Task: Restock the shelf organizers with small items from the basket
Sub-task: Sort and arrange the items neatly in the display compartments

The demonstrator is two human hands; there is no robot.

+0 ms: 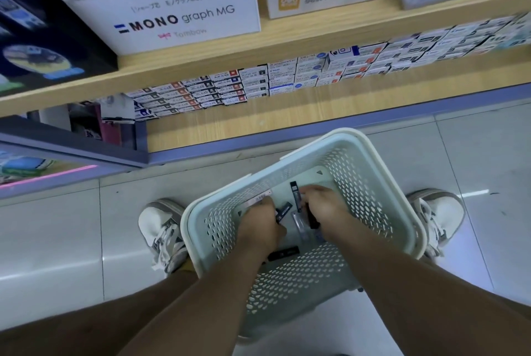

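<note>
- a loose black case [283,253] lies on the basket [339,137] bottom by its near wall, just beside our left wrist.
- our left hand [260,225] is in the basket's middle, fingers curled round a short black case [283,211].
- our right hand [324,206], just beside it, pinches a slim black case [295,196] at its fingertips.
- the basket sits on the tiled floor [57,240] between our white shoes [163,235].
- beyond, small boxes [258,80] line the lower shelf [258,123]; the mono graph mg box [172,14] stands at the upper shelf's [316,37] front edge.
</note>
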